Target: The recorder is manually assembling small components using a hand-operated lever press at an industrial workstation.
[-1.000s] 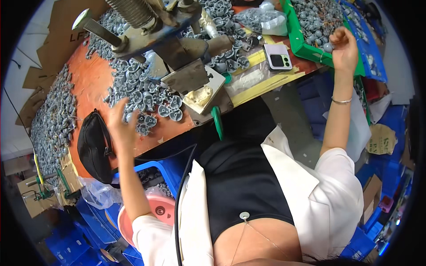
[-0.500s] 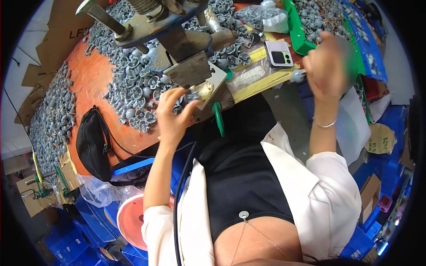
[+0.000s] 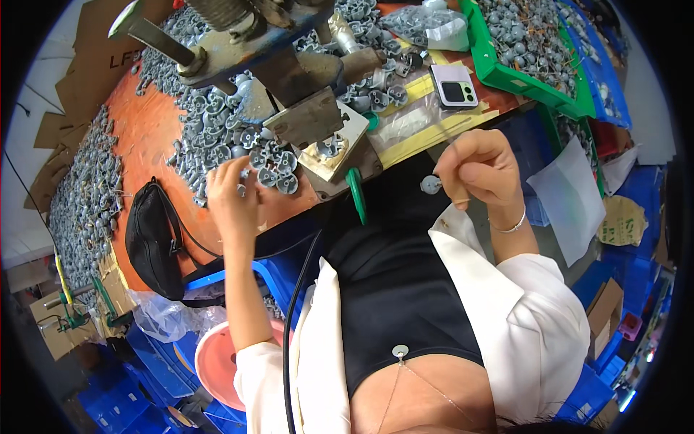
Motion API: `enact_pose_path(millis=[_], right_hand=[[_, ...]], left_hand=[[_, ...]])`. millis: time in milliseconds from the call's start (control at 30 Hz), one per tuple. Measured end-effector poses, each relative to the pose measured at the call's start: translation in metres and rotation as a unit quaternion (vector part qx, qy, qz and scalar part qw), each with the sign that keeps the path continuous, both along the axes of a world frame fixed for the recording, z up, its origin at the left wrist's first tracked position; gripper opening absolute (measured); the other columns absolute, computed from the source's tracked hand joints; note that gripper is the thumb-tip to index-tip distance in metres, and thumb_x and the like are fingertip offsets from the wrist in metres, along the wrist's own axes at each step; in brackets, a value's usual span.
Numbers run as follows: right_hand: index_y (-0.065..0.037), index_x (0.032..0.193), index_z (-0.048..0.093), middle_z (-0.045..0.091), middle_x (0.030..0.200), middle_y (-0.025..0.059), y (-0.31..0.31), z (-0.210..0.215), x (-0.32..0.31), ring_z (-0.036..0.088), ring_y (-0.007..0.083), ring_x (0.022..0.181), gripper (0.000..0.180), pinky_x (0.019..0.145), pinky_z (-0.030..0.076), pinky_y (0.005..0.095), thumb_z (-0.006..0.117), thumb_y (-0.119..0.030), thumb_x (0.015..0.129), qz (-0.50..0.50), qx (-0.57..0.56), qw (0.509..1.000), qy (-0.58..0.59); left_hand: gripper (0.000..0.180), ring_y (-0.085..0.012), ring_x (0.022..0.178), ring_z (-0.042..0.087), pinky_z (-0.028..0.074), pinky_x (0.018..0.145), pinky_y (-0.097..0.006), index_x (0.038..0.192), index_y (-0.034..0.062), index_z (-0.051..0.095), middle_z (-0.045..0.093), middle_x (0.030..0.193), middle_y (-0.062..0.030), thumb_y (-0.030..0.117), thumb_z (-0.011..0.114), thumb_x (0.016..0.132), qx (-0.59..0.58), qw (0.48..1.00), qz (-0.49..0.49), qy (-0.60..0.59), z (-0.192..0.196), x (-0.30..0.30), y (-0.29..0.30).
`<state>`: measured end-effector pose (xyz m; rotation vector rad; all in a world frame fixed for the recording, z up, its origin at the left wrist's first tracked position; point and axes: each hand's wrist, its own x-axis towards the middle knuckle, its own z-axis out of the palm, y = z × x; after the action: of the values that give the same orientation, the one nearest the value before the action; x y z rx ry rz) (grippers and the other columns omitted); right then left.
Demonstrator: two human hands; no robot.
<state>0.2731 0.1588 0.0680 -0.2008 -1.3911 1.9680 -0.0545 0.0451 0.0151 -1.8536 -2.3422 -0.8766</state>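
Note:
My right hand (image 3: 483,170) is closed, thumb and fingers pinched, with a small round grey plastic piece (image 3: 430,184) at its fingertips above my lap. At the near edge of a heap of grey plastic caps (image 3: 278,170), my left hand (image 3: 235,195) has its fingers curled round a small grey part (image 3: 242,174), mostly hidden. Another grey cap (image 3: 330,146) sits in the pale, yellowed jig (image 3: 318,163) beneath the metal block (image 3: 307,121) of a worn press (image 3: 249,47). Neither hand touches the press.
A green lever (image 3: 356,194) sticks out at the table's front edge. A folded phone (image 3: 454,87) lies on the yellow-taped board. Right of it stands a green crate (image 3: 520,81) of grey parts. A black pouch (image 3: 152,239) hangs over the orange table's edge; a pink basin (image 3: 217,354) stands below.
My left hand has moved left from the jig to the heap, and a grey cap now shows in the jig. My right hand has come down and left from the green crate with its grey piece.

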Motion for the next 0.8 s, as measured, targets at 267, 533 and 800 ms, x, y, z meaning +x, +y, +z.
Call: enact_pose_path(millis=[267, 533, 800], right_hand=[[0.002, 0.090, 0.067, 0.062, 0.065, 0.0064, -0.010, -0.011, -0.024, 0.054, 0.0060, 0.052, 0.012, 0.045, 0.039, 0.0171, 0.057, -0.004, 0.089, 0.049, -0.011, 0.985, -0.166], [-0.001, 0.084, 0.064, 0.059, 0.066, 0.0011, -0.031, -0.049, -0.077, 0.052, 0.0034, 0.057, 0.011, 0.049, 0.039, 0.0205, 0.064, -0.011, 0.087, -0.085, 0.117, 0.965, -0.219], [-0.001, 0.070, 0.058, 0.054, 0.058, -0.0018, -0.036, -0.042, -0.087, 0.045, 0.0016, 0.052, 0.020, 0.047, 0.034, 0.0210, 0.065, -0.012, 0.086, -0.115, 0.168, 0.949, -0.241]], left_hand=[[0.027, -0.0296, 0.092, 0.058, 0.046, 0.082, -0.038, 0.101, 0.0055, 0.064, 0.065, 0.096, -0.0105, -0.001, 0.064, 0.075, -0.079, 0.990, -0.028, 0.115, -0.023, -0.033, -0.006], [0.029, -0.0106, 0.077, 0.056, 0.047, 0.069, -0.022, 0.118, -0.0042, 0.057, 0.062, 0.099, -0.0067, -0.001, 0.058, 0.089, 0.153, 0.681, -0.066, -0.713, -0.020, 0.016, -0.003], [0.034, -0.0118, 0.078, 0.054, 0.045, 0.070, -0.023, 0.123, -0.0029, 0.053, 0.060, 0.109, -0.0091, 0.001, 0.058, 0.089, 0.162, 0.667, -0.100, -0.720, -0.016, 0.043, -0.007]])
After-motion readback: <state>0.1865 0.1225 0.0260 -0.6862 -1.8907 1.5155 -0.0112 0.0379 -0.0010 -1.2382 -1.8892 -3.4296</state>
